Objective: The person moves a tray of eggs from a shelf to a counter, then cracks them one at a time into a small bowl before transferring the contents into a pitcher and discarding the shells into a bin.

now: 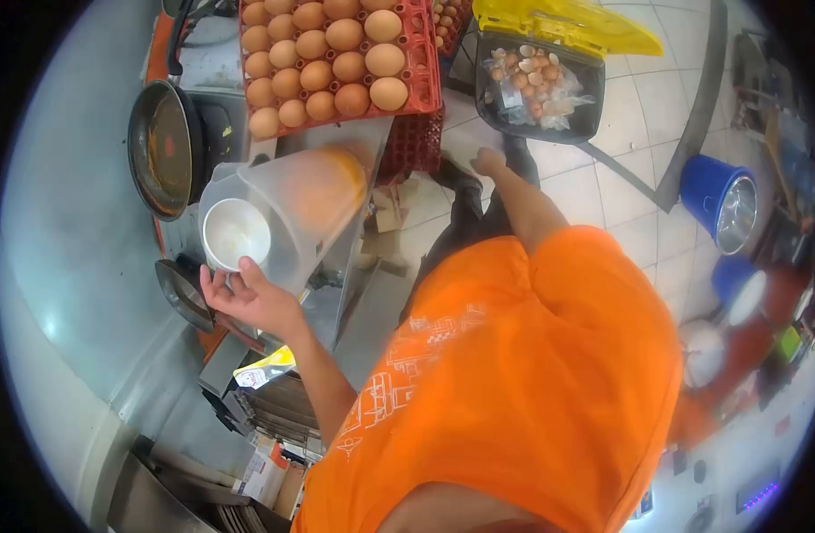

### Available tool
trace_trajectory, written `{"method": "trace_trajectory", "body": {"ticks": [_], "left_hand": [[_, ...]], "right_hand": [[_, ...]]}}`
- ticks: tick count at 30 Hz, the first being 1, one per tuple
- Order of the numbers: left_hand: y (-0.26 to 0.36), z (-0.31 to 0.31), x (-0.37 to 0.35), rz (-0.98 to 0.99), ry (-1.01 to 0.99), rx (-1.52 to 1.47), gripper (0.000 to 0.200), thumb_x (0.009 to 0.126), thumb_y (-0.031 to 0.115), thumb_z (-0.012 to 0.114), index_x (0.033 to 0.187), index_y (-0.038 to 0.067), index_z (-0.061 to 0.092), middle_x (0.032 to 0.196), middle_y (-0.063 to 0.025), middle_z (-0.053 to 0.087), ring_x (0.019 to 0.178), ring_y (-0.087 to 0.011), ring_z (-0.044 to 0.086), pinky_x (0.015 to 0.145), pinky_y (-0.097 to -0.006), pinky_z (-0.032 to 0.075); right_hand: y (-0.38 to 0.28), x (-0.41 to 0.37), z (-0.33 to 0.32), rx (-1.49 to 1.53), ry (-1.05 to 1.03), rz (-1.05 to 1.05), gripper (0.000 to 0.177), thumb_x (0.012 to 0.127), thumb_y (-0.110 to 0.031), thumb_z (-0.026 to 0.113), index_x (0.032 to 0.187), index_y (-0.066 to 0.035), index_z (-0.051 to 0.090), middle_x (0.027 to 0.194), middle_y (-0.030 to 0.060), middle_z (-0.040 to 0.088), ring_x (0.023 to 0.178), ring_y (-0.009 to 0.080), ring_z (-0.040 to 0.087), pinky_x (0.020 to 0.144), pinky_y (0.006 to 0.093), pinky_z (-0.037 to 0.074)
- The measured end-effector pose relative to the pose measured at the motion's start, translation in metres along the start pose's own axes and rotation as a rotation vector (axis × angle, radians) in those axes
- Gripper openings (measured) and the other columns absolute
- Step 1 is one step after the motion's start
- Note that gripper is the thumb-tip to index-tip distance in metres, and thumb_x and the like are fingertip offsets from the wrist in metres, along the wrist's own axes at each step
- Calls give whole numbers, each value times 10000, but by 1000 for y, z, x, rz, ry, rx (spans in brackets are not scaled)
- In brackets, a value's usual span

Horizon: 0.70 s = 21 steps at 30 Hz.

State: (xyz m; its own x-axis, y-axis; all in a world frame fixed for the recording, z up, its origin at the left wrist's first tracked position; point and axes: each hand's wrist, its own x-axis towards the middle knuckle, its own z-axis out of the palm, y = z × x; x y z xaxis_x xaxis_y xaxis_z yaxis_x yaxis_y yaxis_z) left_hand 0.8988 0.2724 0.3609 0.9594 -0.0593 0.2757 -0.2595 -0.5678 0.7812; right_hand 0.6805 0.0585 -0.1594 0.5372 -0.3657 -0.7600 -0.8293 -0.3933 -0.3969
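Observation:
My left hand (247, 298) grips a small white bowl (237, 233) by its near edge, thumb at the rim and fingers below. The bowl's open side faces me, over or against a large translucent plastic container (279, 200). Orange liquid, looking like egg, shows at the container's far end. My right hand (489, 162) is low, near a dark bin (536, 133) with a yellow lid (594, 27). Its fingers look curled, and whatever they may hold is hidden. Eggshells (527, 75) and clear plastic lie inside the bin.
A red tray of brown eggs (416, 53) stands beyond the container. Frying pans (166, 151) sit along the wall at left. A yellow-and-white packet (265, 367) lies closer in. On the right are a blue bucket (711, 191) and tiled floor (639, 142).

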Motion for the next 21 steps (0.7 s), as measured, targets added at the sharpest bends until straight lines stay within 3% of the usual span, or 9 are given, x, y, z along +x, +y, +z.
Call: {"method": "trace_trajectory", "body": {"ticks": [5, 7, 10, 13, 15, 17, 19, 21], "left_hand": [[0, 0, 1, 4, 15, -37, 595, 944, 146, 677, 1420, 40, 337, 1242, -167, 433, 1159, -283, 528, 948, -386, 468], [0, 1, 0, -3, 20, -47, 589, 946, 149, 676, 1418, 41, 340, 1243, -166, 432, 1158, -281, 528, 946, -386, 469], [-6, -3, 0, -1, 33, -45, 574, 945, 142, 673, 1416, 52, 357, 1235, -158, 429, 1149, -281, 531, 937, -383, 472], [-2, -3, 2, -9, 42, 44, 543, 960, 169, 649, 1414, 57, 373, 1271, -174, 447, 1160, -291, 538, 937, -398, 488], [2, -3, 4, -85, 69, -44, 529, 967, 183, 629, 1418, 65, 377, 1350, -197, 455, 1203, -318, 530, 946, -419, 503], [-21, -17, 13, -146, 129, -36, 456, 1031, 249, 517, 1413, 39, 384, 1481, -207, 410, 1312, -318, 473, 1043, -488, 457], [-22, -25, 23, -278, 106, -265, 532, 1053, 344, 434, 1457, 11, 343, 1499, -210, 393, 1332, -325, 462, 1104, -497, 395], [-29, -47, 28, -229, -80, -243, 635, 1014, 361, 474, 1505, 9, 278, 1498, -208, 379, 1313, -395, 458, 1018, -605, 454]], "right_hand": [[43, -5, -23, -130, -63, -30, 591, 905, -494, 501, 1134, 22, 676, 1201, 246, 653, 1139, 423, 607, 988, 476, 469], [37, -26, -40, 37, 8, 39, 577, 874, -471, 573, 1102, 45, 696, 1218, 269, 640, 1173, 408, 598, 1012, 439, 471], [78, 30, 19, -99, -23, -156, 534, 941, -473, 463, 1018, -13, 723, 1182, 237, 655, 1092, 428, 618, 967, 494, 471], [44, 19, 9, -9, 22, -89, 494, 942, -454, 467, 971, -41, 736, 1141, 234, 663, 1066, 421, 625, 950, 498, 477], [31, 37, 10, -25, -30, -95, 482, 922, -459, 486, 976, -49, 736, 1129, 217, 669, 1053, 414, 629, 939, 493, 481], [30, 60, 39, -3, -11, -114, 475, 921, -460, 500, 961, -52, 738, 1127, 205, 675, 1078, 419, 613, 939, 487, 481], [33, 109, 68, 18, 12, -106, 471, 902, -470, 534, 994, -54, 735, 1159, 198, 668, 1105, 417, 601, 952, 480, 478], [34, 131, 95, 37, 1, -93, 476, 882, -480, 567, 1027, -57, 732, 1190, 191, 662, 1132, 416, 588, 966, 474, 474]]}}
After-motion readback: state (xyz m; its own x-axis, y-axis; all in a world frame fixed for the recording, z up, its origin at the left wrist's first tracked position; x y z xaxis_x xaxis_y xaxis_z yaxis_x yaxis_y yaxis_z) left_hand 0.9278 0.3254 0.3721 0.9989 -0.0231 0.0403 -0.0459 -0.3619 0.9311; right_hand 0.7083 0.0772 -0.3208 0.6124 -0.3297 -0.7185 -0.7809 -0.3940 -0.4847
